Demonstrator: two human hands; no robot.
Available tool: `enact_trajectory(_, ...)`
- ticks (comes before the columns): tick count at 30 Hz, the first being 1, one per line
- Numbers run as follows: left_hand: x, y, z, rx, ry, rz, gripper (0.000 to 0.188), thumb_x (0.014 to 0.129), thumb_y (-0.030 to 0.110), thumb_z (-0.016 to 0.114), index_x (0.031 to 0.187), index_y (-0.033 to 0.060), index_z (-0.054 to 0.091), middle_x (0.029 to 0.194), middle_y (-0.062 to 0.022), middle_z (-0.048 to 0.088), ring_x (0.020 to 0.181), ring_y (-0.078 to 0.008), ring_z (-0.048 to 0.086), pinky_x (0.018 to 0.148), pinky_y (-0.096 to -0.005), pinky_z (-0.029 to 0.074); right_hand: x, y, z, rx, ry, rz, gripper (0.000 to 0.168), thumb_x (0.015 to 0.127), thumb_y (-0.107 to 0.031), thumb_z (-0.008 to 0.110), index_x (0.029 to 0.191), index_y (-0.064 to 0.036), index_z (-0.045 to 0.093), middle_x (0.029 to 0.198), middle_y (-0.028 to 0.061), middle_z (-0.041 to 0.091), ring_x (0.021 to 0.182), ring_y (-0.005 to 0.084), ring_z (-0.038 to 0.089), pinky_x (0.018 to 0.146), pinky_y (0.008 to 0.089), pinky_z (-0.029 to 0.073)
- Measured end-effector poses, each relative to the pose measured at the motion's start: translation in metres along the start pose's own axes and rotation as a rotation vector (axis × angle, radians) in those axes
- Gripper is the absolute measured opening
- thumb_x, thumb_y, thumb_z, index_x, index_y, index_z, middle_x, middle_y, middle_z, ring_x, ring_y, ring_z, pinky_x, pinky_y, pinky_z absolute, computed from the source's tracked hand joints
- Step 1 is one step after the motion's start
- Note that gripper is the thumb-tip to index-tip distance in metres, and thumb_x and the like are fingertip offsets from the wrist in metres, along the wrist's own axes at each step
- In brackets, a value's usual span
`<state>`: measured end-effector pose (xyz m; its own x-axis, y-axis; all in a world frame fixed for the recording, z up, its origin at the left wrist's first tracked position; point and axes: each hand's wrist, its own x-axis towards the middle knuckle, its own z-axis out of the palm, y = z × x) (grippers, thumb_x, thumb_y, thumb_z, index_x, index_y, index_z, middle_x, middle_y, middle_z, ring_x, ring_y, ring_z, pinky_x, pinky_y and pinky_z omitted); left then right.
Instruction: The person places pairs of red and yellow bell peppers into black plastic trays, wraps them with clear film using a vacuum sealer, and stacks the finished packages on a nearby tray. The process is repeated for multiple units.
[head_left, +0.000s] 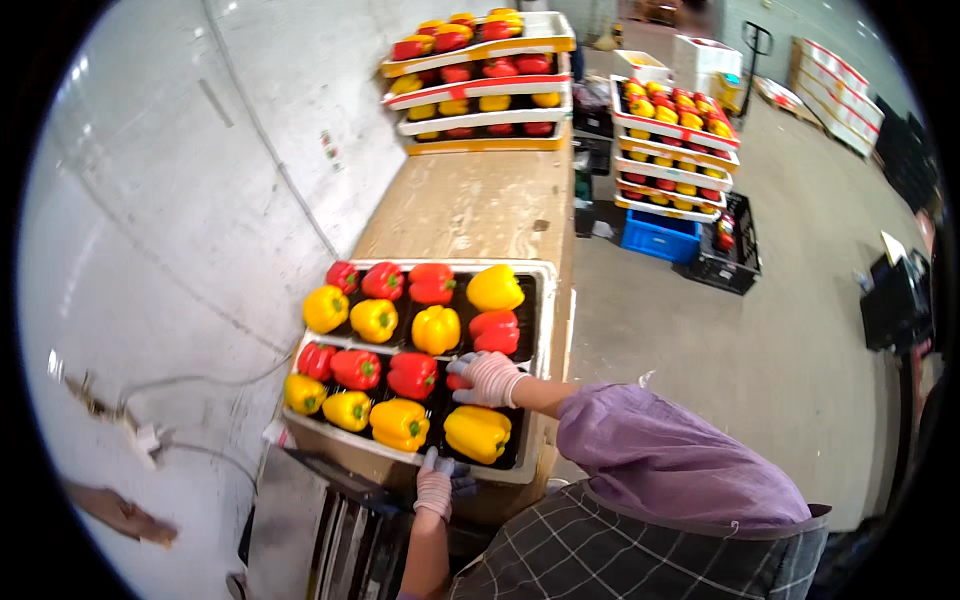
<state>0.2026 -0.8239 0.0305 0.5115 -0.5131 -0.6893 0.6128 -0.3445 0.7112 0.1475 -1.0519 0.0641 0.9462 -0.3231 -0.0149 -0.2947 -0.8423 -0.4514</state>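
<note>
Two white foam trays with black liners lie end to end on a wooden table, both bearing red and yellow bell peppers. My right hand (487, 379), in a striped glove, rests with its fingers over a red bell pepper (457, 381) in the near tray (517, 466); whether it grips the pepper cannot be told. At the near rim of that tray is my gloved left hand (437, 484), fingertips touching the edge. A yellow bell pepper (478, 433) lies between the hands. The far tray (546, 300) holds more peppers, among them a yellow one (495, 288) at its right.
Stacked pepper trays (480, 97) stand at the table's far end. Beyond the wooden table (480, 202), more stacked trays (675, 161) rest over a blue crate (660, 236) beside a black crate (724, 266). A wall (187, 187) runs along the left, with a cable.
</note>
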Motion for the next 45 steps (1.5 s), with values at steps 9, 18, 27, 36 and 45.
enact_trajectory(9,0.049,0.000,-0.010,1.116,0.215,0.392,0.029,0.077,0.016,0.061,0.099,-0.0008,0.052,0.083,-0.0155,0.059,0.076,-0.0282,0.055,0.069,-0.0324,0.043,0.000,0.007,0.003,0.100,-0.006,0.009,0.057,0.069,-0.041,0.061,0.116,-0.011,0.048,0.110,0.0140,0.052,0.098,0.0318,0.051,0.083,0.0392,0.042)
enact_trajectory(18,0.012,0.033,0.020,1.258,0.237,0.234,0.030,0.077,0.030,0.054,0.094,0.0056,0.051,0.095,-0.0229,0.057,0.092,-0.0392,0.052,0.077,-0.0437,0.042,0.002,0.022,0.009,0.262,0.065,-0.153,0.054,0.065,-0.032,0.068,0.108,-0.004,0.051,0.096,0.0196,0.056,0.090,0.0345,0.054,0.079,0.0385,0.044)
enact_trajectory(27,0.004,0.037,0.035,1.484,0.345,0.170,0.030,0.075,0.015,0.055,0.100,0.0008,0.048,0.076,-0.0175,0.061,0.074,-0.0317,0.062,0.063,-0.0396,0.048,-0.007,0.024,0.004,0.418,-0.042,-0.083,0.059,0.066,-0.032,0.068,0.114,-0.005,0.049,0.103,0.0191,0.053,0.097,0.0343,0.050,0.086,0.0370,0.040)
enact_trajectory(36,-0.005,0.038,0.036,1.410,0.301,0.150,0.033,0.077,0.031,0.054,0.089,-0.0003,0.054,0.079,-0.0213,0.061,0.076,-0.0327,0.061,0.067,-0.0403,0.048,-0.025,0.041,0.010,0.568,0.003,-0.002,0.058,0.064,-0.028,0.070,0.112,-0.003,0.049,0.104,0.0183,0.053,0.099,0.0314,0.051,0.087,0.0340,0.039)
enact_trajectory(45,-0.001,0.018,0.026,0.430,-0.026,-0.336,0.036,0.076,0.037,0.061,0.076,0.0023,0.053,0.058,-0.0073,0.053,0.041,-0.0171,0.047,0.037,-0.0295,0.039,-0.021,0.036,0.000,0.655,-0.084,0.074,0.061,0.066,-0.028,0.072,0.115,-0.003,0.046,0.104,0.0134,0.053,0.099,0.0236,0.051,0.088,0.0318,0.039)
